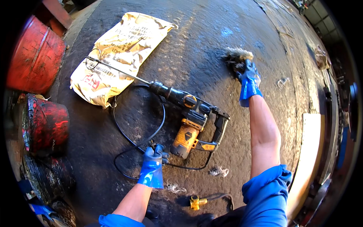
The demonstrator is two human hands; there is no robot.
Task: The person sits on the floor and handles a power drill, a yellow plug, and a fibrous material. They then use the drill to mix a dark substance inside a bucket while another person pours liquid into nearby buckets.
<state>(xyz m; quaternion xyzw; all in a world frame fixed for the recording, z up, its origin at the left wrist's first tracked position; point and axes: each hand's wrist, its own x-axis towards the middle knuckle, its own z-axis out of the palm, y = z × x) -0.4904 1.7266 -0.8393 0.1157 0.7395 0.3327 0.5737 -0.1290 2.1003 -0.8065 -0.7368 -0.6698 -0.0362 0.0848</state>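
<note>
Head view, drill (189, 106), dark floor (200, 60); red bucket (38, 56)

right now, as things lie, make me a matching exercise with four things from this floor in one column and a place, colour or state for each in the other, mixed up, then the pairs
Things
1) sack
2) power tool
3) fluffy clump
4) small fitting

Places, colours and states
A) near the picture's lower edge, beside a dark hose or cord
B) crossed by a long metal bit
C) orange and black
D) held in the right grip

Pairs
1-B, 2-C, 3-D, 4-A
</note>
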